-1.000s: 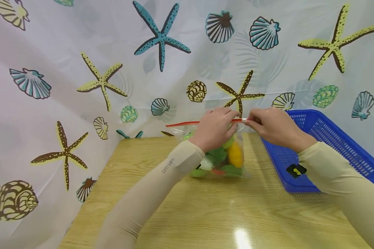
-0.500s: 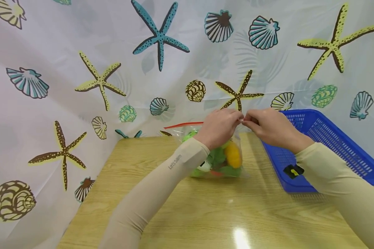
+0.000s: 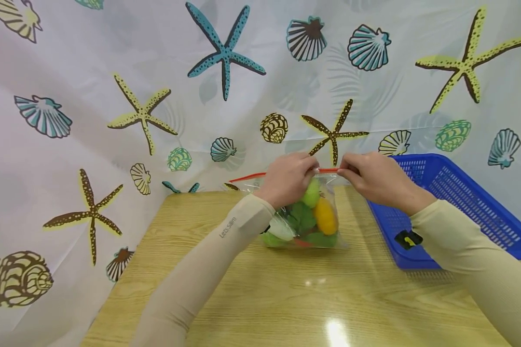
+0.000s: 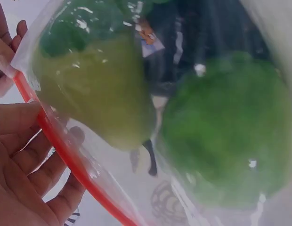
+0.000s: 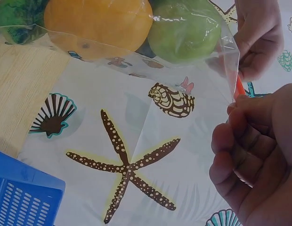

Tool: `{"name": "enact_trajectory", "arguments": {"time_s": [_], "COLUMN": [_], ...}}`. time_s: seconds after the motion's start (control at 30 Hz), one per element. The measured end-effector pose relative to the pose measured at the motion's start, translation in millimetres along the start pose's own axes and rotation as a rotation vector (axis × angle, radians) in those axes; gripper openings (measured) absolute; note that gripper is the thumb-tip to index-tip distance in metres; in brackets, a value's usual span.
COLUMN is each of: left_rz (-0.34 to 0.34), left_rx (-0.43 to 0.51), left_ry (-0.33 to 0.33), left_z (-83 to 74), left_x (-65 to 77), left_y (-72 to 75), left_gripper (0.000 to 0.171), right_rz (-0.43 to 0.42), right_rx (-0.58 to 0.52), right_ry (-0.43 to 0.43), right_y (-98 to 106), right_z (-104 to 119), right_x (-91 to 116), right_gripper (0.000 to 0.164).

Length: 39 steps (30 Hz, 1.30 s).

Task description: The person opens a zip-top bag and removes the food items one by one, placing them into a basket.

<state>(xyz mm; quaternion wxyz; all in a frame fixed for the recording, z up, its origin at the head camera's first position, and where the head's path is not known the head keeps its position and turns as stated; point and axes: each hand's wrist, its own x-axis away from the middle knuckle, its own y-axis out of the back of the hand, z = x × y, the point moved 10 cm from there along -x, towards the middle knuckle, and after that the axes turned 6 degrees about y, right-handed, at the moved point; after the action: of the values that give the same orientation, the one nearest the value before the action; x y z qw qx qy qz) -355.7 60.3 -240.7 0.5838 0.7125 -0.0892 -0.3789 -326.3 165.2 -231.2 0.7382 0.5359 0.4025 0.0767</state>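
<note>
A clear zip-top bag [image 3: 332,190] with a red zip strip [image 3: 247,177] stands on the table, filled with fruit and vegetable shapes. My left hand [image 3: 288,179] pinches the strip near its middle, where a small whitish piece shows at the fingertips. The strip's right end is gripped by my right hand [image 3: 379,180]. Through the plastic show a yellow-orange item [image 3: 325,216], a white item and leafy green pieces. In the left wrist view a pear-shaped item [image 4: 99,89] and a round green item [image 4: 226,132] fill the bag. An orange round item [image 5: 99,26] shows in the right wrist view.
To the right, a blue plastic basket [image 3: 421,262] stands under my right forearm, a small black-and-yellow object [image 3: 408,239] by its near wall. Behind the wooden table [image 3: 260,294] hangs a white curtain [image 3: 252,106] printed with starfish and shells.
My left hand came close to the right hand, then slid left along the strip with the whitish piece, baring red strip between the hands. My right hand keeps its hold on the bag's corner.
</note>
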Motion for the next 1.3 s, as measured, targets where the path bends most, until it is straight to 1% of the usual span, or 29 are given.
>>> {"name": "enact_trajectory", "arguments": {"time_s": [0.1, 0.2, 0.4, 0.67, 0.8, 0.9, 1.07, 1.3], "left_rz": [0.014, 0.019, 0.012, 0.002, -0.009, -0.014, 0.004, 0.007], "left_rx": [0.012, 0.011, 0.033, 0.053, 0.061, 0.049, 0.018, -0.011], "left_ry": [0.034, 0.053, 0.088, 0.115, 0.128, 0.141, 0.186, 0.222], "left_z": [12.9, 24.0, 45.5, 71.8, 84.2, 93.5, 110.3, 131.7], "left_x": [4.7, 10.0, 22.3, 34.4, 39.1, 42.9, 50.1, 61.0], "left_y": [-0.4, 0.0, 1.9, 3.8, 7.2, 9.3, 9.1, 11.8], "left_gripper": [0.021, 0.021, 0.018, 0.019, 0.019, 0.02, 0.022, 0.02], "right_rz": [0.005, 0.008, 0.018, 0.017, 0.021, 0.028, 0.033, 0.016], "right_rx": [-0.001, -0.002, -0.013, -0.003, 0.002, 0.006, 0.005, 0.027], "right_ry": [-0.006, -0.013, -0.026, -0.03, -0.034, -0.042, -0.042, -0.032], "right_y": [0, -1, -2, -2, -2, -3, -3, -1], "right_z": [-1, -1, -4, -6, -8, -9, -9, -12], "right_x": [1, 2, 4, 5, 6, 6, 6, 7], "right_gripper": [0.009, 0.009, 0.008, 0.007, 0.007, 0.008, 0.008, 0.008]}}
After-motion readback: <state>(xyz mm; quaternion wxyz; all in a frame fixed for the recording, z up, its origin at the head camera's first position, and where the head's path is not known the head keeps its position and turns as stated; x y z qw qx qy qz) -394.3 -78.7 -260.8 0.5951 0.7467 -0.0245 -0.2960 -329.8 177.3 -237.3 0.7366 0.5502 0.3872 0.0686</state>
